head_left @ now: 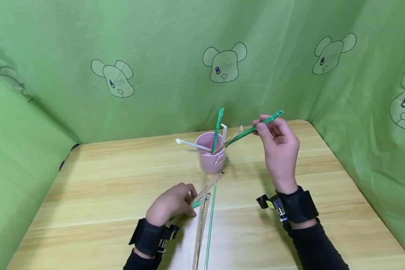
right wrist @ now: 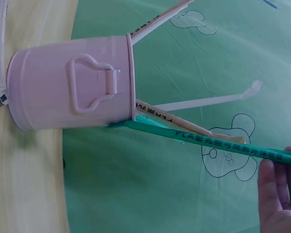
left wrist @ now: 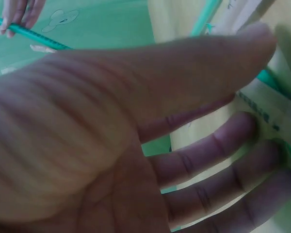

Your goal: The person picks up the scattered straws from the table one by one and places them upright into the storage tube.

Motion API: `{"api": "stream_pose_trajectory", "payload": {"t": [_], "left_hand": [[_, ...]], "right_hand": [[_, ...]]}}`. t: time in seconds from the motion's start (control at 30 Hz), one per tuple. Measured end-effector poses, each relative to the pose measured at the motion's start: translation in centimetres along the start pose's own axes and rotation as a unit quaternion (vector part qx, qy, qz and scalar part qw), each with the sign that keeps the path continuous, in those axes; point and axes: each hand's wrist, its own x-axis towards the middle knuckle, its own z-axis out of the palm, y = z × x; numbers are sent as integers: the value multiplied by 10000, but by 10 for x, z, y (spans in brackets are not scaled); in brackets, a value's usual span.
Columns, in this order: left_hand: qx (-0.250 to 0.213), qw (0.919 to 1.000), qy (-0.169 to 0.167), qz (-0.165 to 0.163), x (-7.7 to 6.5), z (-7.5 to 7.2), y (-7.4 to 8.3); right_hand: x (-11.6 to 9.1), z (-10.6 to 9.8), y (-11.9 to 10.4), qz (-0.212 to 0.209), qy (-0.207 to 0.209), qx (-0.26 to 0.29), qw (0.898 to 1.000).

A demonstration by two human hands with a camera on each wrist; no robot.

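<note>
My right hand (head_left: 279, 150) pinches the upper end of a green paper-wrapped straw (head_left: 246, 132) between thumb and fingers. The straw slants down to the left, its lower end at the rim of a small pink bucket (head_left: 212, 164). Inside the bucket lean another green straw (head_left: 217, 129), white-wrapped straws (head_left: 193, 144) and brown-wrapped ones (right wrist: 194, 127). Low over the table, my left hand (head_left: 170, 204) has its fingers spread and gently bent at a loose group of straws. A brown-wrapped straw (head_left: 207, 188) and a green straw (head_left: 196, 204) lie right by its fingertips.
More brown-wrapped straws (head_left: 200, 232) and a long thin green straw (head_left: 210, 228) lie on the wooden table (head_left: 114, 180), pointing toward the front edge. Green cloth (head_left: 168, 101) printed with bear heads hangs behind the table and along both sides.
</note>
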Motion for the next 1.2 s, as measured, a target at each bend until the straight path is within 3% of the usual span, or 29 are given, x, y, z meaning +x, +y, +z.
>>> {"api": "stream_pose_trajectory", "payload": {"t": [0.23,0.4,0.6,0.7,0.97,1.2], "left_hand": [[261,9994,146,147,-1,6,0],[266,9989,277,268,2,8,-1],[203,9964,544,612,8,12,-2],[-41,9967,515,629,10,14,-2],[-705,9965,333,294,16,20,1],[-921,9942,366,413,16,21,3]], "right_hand": [[0,5,-2,-368,20,67,9993],[-2,10,2,-249,-251,13,9994],[-5,19,11,-18,-676,-523,9963],[-7,24,16,201,-925,-841,9919],[-14,28,32,582,-1528,-1573,9739],[-17,28,35,814,-1965,-1923,9580]]}}
